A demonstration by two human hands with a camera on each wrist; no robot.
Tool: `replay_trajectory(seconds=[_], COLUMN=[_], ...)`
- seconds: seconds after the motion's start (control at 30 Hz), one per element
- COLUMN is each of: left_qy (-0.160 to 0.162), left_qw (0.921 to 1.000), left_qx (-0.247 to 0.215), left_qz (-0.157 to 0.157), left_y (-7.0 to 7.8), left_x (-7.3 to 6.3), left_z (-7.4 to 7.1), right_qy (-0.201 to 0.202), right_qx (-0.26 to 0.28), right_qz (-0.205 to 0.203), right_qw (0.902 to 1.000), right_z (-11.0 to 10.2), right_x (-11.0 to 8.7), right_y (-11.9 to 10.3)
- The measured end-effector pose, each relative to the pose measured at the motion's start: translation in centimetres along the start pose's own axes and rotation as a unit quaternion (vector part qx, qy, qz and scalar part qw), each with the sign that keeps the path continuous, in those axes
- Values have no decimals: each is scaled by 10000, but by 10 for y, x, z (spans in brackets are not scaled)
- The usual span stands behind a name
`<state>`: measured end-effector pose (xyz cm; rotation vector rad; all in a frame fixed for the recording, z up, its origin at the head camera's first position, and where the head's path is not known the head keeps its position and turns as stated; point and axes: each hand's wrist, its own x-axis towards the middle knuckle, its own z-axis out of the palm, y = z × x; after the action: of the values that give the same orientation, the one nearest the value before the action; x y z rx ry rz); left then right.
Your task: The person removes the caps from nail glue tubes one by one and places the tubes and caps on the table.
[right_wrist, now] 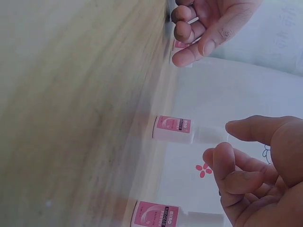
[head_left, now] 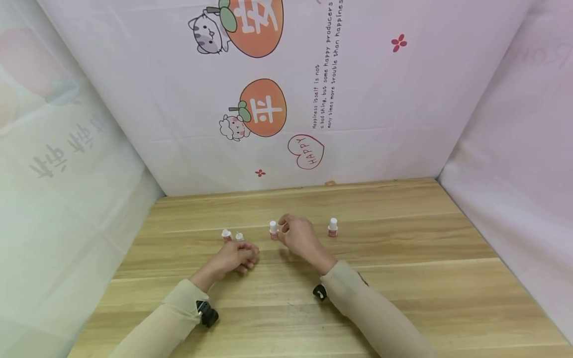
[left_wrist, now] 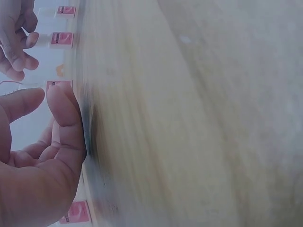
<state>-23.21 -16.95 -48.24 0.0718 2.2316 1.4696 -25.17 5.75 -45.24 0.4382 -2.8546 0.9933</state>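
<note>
Small white glue bottles with pink labels stand upright in a row. My left hand [head_left: 236, 255] lies low before two of them: a glue bottle [head_left: 227, 234] and one with a thin bare nozzle [head_left: 239, 236]. Its fingers are loosely bent, thumb and index apart in the left wrist view, with nothing seen gripped. My right hand [head_left: 299, 235] is beside a white-capped glue bottle [right_wrist: 173, 129]. Its thumb and bent index finger [right_wrist: 224, 158] are close to the cap; whether they touch it, I cannot tell. Further right stands another capped bottle [head_left: 333, 227].
The bottles stand on a wood-grain table [head_left: 394, 288]. Behind rises a white printed cloth [head_left: 358, 99], and similar cloths [head_left: 515, 149] hang at both sides. A dark device [head_left: 207, 313] is strapped on the left wrist, another [head_left: 320, 292] on the right.
</note>
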Motion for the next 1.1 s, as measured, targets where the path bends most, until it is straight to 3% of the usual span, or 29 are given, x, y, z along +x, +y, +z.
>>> replay_trajectory(seconds=[0.3, 0.5, 1.1], left_qy=[-74, 38, 209], left_qw=[9995, 9983, 9975], left_qx=[-317, -569, -670], left_qz=[-20, -70, -88], left_y=[0, -2, 5], left_x=[2, 5, 8], left_z=[5, 8, 15], right_qy=[-95, -114, -318], right_qx=[-196, -188, -25], right_qz=[-10, -42, 169], right_qw=[9998, 9998, 9993], right_z=[2, 6, 8], right_x=[7, 11, 18], right_y=[-3, -2, -7])
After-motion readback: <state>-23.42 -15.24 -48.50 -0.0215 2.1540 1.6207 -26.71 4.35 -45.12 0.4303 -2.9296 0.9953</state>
